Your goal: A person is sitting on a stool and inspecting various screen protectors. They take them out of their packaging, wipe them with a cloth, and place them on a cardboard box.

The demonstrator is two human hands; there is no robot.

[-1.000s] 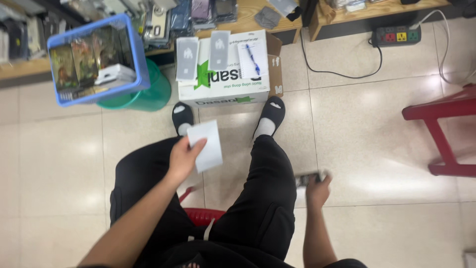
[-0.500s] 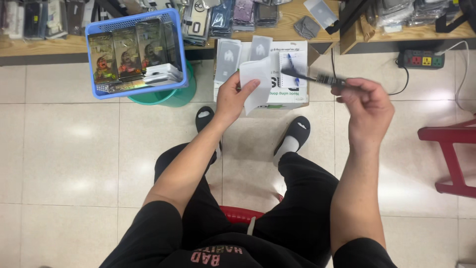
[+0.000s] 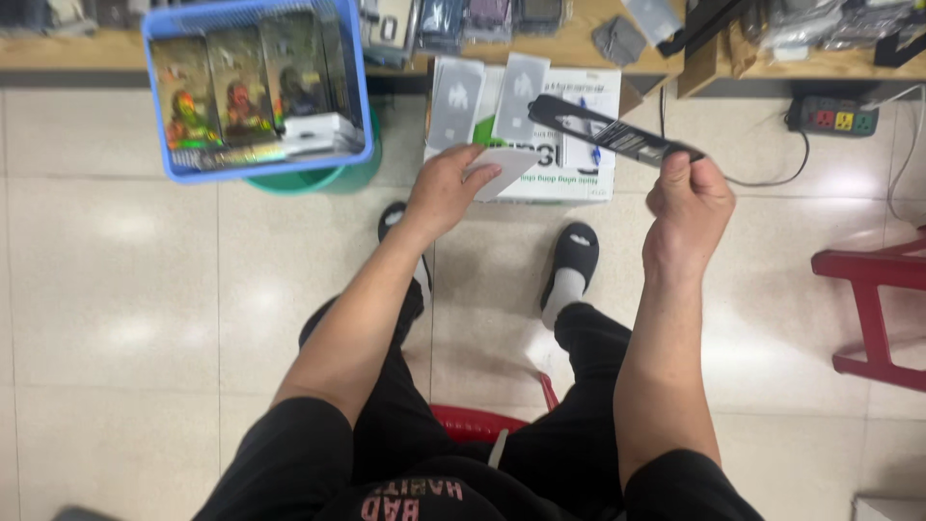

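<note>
Head view: the left hand (image 3: pixel 446 188) pinches a white card (image 3: pixel 503 170) by one edge, over the cardboard box (image 3: pixel 579 174); a loose pinch could drop it; the right hand (image 3: pixel 687 205) clenches a flat black strip (image 3: pixel 610 133) by its lower end, long axis running up-left, where it could sag or slip.

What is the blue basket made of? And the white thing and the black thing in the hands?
Blue basket: looks like moulded plastic, smooth with a thick rim. White packet in the left hand: probably thin card or paper, flat and matte. Black strip in the right hand: maybe card or plastic, slightly glossy; hard to tell.
</note>
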